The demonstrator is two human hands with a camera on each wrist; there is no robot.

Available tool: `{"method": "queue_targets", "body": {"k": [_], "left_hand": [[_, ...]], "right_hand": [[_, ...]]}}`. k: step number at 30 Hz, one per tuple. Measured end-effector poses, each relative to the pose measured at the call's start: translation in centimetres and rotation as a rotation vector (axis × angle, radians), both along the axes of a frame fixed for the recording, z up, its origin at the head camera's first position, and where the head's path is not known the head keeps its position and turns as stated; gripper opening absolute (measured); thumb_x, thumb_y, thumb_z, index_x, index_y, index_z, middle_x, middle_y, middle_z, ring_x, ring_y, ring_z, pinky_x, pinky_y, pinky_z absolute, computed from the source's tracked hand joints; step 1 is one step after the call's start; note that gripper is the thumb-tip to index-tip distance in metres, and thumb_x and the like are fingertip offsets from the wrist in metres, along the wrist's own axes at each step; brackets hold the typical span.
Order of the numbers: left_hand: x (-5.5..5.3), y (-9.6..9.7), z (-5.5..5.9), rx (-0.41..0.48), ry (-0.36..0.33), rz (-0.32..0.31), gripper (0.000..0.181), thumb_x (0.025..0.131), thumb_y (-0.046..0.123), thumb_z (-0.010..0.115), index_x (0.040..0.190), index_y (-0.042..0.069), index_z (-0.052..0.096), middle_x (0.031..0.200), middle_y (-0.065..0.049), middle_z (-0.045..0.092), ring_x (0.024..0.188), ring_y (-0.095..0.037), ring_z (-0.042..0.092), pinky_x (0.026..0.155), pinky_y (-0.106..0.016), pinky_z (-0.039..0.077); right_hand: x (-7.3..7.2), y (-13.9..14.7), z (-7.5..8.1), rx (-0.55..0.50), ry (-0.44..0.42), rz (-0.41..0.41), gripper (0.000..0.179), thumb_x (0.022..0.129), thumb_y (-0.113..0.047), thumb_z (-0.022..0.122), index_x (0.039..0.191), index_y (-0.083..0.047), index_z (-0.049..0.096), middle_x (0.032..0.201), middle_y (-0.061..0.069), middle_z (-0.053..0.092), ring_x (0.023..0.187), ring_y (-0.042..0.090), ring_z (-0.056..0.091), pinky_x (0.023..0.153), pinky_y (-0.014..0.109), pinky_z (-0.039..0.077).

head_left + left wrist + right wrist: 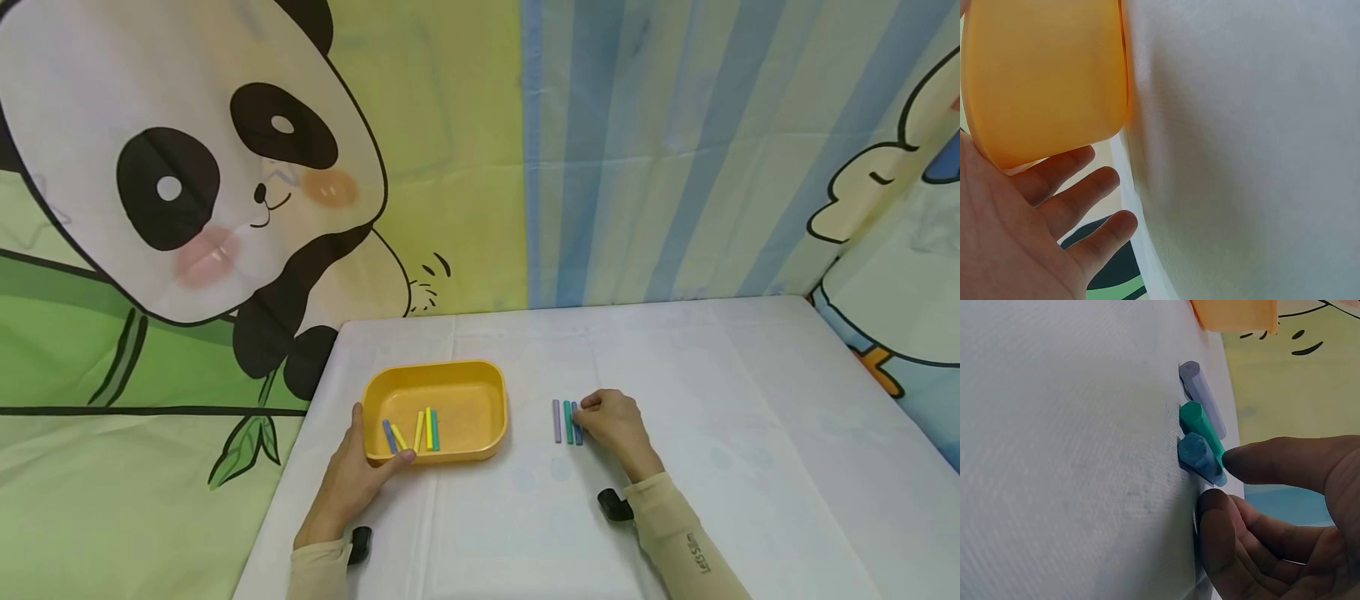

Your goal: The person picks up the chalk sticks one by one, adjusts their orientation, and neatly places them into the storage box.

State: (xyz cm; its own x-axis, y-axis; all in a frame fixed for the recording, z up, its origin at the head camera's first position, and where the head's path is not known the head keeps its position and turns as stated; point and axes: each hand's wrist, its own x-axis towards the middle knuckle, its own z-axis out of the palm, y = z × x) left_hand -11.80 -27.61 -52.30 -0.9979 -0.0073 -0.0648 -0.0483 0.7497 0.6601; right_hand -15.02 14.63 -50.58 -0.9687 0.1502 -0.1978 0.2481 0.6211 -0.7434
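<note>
My left hand (358, 477) grips the near left corner of a yellow tray (431, 377), the thumb over the front rim and the fingers along the outer side. Inside the tray lie several chalk sticks: a blue one (388, 436), yellow ones (418, 431) and a green one (435, 430). To the right of it, a purple chalk stick (1204, 397), a green chalk stick (1200, 425) and a blue chalk stick (1197, 455) lie side by side on the cloth. My right hand (615, 427) is at the blue one, thumb and forefinger on either side with a gap between them.
A white cloth (510, 533) covers the table. Behind it hangs a printed curtain (450, 167) with a panda, and its back edge meets the table. A black wrist device (615, 505) sits by the right sleeve, another (360, 546) by the left.
</note>
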Motion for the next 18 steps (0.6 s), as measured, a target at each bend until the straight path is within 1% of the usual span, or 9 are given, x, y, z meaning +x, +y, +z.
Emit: {"method": "queue_targets", "body": {"k": [7,12,16,18], "left_hand": [[-0.04,0.01,0.05,-0.008,-0.006,0.005,0.133,0.078,0.071,0.074,0.162,0.020,-0.016,0.168,-0.019,0.011,0.151,-0.039,0.022,0.118,-0.060,0.024],[0.01,0.05,0.07,0.001,0.014,-0.001,0.132,0.078,0.069,0.075,0.162,0.022,-0.015,0.168,-0.018,0.012,0.151,-0.038,0.022,0.118,-0.060,0.025],[0.04,0.04,-0.03,0.007,0.028,-0.008,0.130,0.079,0.068,0.075,0.161,0.026,-0.016,0.168,-0.016,0.012,0.151,-0.037,0.022,0.118,-0.059,0.025],[0.05,0.00,-0.11,0.011,0.033,-0.009,0.130,0.079,0.068,0.076,0.161,0.026,-0.016,0.168,-0.016,0.013,0.151,-0.037,0.023,0.117,-0.059,0.026]], "right_hand": [[-0.22,-0.26,-0.13,0.043,0.009,0.015,0.026,0.086,-0.018,0.074,0.105,0.001,0.072,0.091,0.007,0.072,0.080,0.021,0.064,0.068,0.034,0.054],[-0.52,-0.50,-0.49,0.074,0.020,0.026,0.028,0.085,-0.016,0.073,0.106,0.003,0.072,0.091,0.009,0.072,0.079,0.021,0.065,0.069,0.037,0.057],[-0.69,-0.77,-0.51,0.098,0.014,0.021,0.027,0.084,-0.015,0.071,0.104,0.003,0.072,0.092,0.011,0.072,0.079,0.022,0.064,0.068,0.036,0.057],[-0.76,-0.92,-0.42,0.108,0.021,0.026,0.026,0.083,-0.014,0.070,0.102,0.004,0.072,0.092,0.012,0.071,0.079,0.023,0.064,0.067,0.037,0.057]]}}
